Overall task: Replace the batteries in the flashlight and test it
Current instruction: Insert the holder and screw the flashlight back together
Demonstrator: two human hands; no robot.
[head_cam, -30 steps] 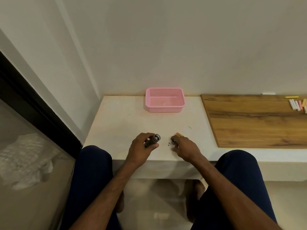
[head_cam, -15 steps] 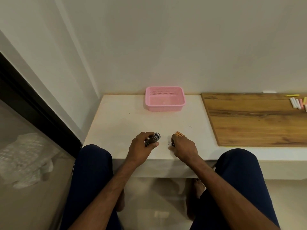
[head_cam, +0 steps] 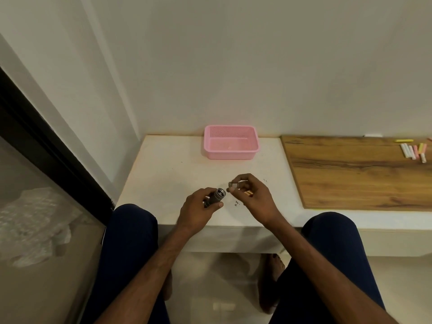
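Grey metal flashlight (head_cam: 217,197) is sitting gripped in the curled left hand (head_cam: 198,211) over the white ledge (head_cam: 163,178), open end facing the right hand (head_cam: 253,197), which is pinching a small silvery cap (head_cam: 233,184) just beside it.

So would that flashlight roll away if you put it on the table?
Probably, yes: the flashlight looks round like a tube, so it could roll on the smooth table. It looks like metal, so likely stiff, and heavy for its size.
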